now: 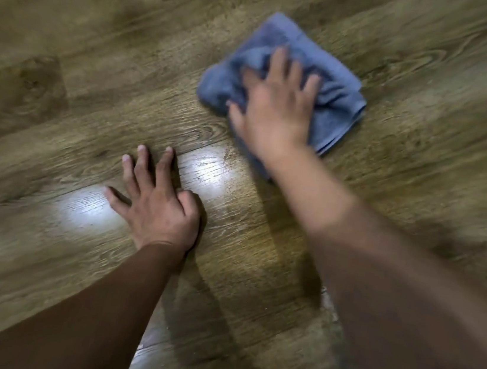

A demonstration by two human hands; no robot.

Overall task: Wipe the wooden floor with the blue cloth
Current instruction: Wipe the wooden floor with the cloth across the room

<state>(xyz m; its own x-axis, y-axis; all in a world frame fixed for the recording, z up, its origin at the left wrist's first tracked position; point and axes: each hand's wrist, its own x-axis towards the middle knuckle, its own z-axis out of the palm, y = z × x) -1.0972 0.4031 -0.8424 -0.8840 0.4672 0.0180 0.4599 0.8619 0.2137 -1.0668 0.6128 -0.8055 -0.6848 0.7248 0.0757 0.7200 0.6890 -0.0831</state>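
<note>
A folded blue cloth (336, 82) lies on the wooden floor (100, 41), right of centre and toward the top of the head view. My right hand (277, 108) presses down flat on the cloth with fingers spread, bunching its left part; the hand and cloth are blurred. My left hand (156, 200) rests on the bare floor lower left of the cloth, fingers apart, holding nothing. Both forearms reach in from the bottom of the frame.
Brown wood-grain planks fill the whole view. Two bright light reflections (204, 170) shine on the floor around my left hand. A pale worn patch (329, 301) shows beside my right forearm.
</note>
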